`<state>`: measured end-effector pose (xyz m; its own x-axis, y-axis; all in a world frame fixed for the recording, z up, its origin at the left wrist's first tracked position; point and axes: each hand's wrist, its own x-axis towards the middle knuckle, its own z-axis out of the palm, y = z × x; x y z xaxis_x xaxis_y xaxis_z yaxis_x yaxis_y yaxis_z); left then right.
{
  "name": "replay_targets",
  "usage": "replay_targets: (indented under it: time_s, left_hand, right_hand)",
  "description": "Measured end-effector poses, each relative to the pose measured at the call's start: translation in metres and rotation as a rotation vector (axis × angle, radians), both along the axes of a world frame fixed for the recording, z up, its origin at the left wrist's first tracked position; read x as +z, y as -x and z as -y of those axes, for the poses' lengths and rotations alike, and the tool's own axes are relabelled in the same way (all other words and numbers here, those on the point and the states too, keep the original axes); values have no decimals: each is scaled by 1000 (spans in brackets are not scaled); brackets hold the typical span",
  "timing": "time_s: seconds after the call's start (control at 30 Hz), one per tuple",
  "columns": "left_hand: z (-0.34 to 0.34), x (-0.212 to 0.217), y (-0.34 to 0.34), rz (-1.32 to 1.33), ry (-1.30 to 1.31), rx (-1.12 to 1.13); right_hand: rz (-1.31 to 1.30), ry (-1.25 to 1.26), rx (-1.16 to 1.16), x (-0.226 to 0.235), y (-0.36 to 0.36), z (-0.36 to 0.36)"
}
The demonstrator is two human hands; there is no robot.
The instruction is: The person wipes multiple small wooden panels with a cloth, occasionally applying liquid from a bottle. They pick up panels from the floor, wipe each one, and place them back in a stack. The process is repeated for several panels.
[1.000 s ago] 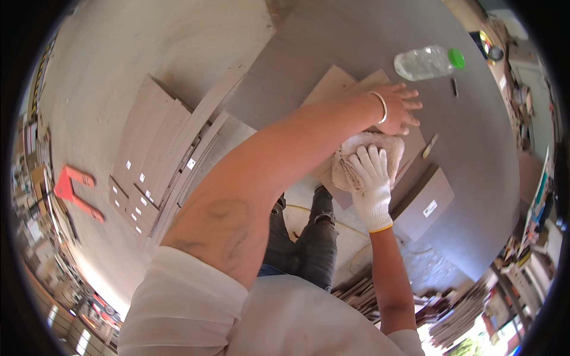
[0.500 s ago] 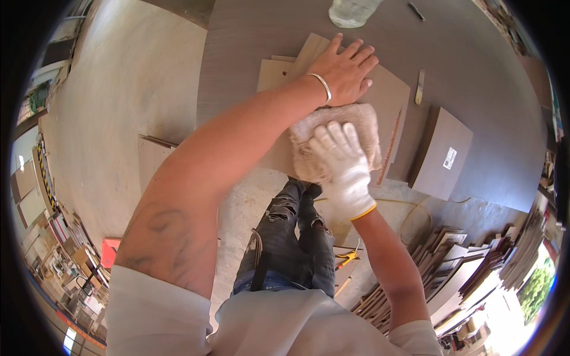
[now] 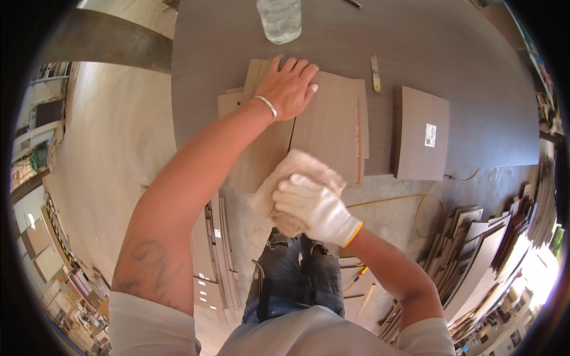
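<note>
while your gloved right hand [image 3: 314,204] closes around a bunched beige cloth [image 3: 294,178], that cloth presses on the near edge of a light wood panel [image 3: 326,127], which lies on the dark table [image 3: 463,53] by its near edge. your fingers in the white glove curl over the cloth, gripping it, and part of the rag hangs past the table's edge above your knees. your bare left hand [image 3: 288,89] lies flat and open on the far part of the same stack of panels, palm down, fingers spread toward the table's far edge, a thin bracelet [image 3: 265,107] on the wrist. a reddish strip [image 3: 357,139] runs along the right side of the top panel. just to the right, apart from the stack, a darker brown panel [image 3: 418,133] with a small white label sits at the near edge. a small pale tool [image 3: 375,74] lies between the two, further in. a clear plastic bottle [image 3: 279,21] lies at the far edge beyond your left hand. off the table to your right, more boards [image 3: 481,249] lean in stacks on the floor.
</note>
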<state>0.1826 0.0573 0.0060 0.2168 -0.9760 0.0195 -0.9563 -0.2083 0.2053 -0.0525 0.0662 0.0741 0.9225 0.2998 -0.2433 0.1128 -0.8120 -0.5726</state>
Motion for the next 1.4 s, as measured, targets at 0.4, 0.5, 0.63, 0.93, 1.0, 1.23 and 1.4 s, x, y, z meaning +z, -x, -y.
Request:
replay_targets:
  time_s: [0.4, 0.5, 0.63, 0.93, 1.0, 1.23, 1.4]
  left_hand:
    - [1, 2, -2, 18, -3, -22]
    - [-3, -3, -3, 41, 33, -8]
    - [2, -3, 1, 79, 39, 40]
    - [-1, 2, 4, 5, -28, 90]
    - [-3, 0, 3, 11, -19, 90]
    - [10, -6, 3, 30, 75, 33]
    - [-5, 1, 1, 18, 19, 63]
  right_hand:
    - [253, -76, -508, -35, 106, -14]
    - [335, 32, -600, -37, 63, 25]
    - [556, 223, -808, -50, 0, 72]
    - [246, -13, -609, -9, 115, -45]
    - [250, -18, -578, -7, 101, -46]
    - [429, -261, -314, -64, -42, -102]
    - [504, -133, -224, 3, 9, -31]
